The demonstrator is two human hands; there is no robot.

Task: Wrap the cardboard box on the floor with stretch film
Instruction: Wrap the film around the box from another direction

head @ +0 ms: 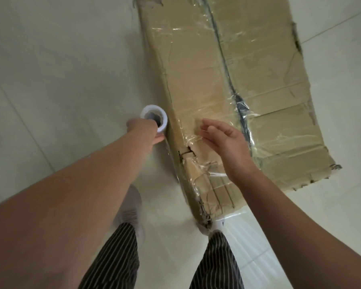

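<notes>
Cardboard box beneath right hand

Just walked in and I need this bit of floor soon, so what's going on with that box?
A person stands over a worn cardboard box lying on the tiled floor and is wrapping it in clear film. Their left hand grips the roll of stretch film right beside the box's left edge. The right hand is open over the box top; whether it touches is unclear. Shiny film already covers parts of the top.
</notes>
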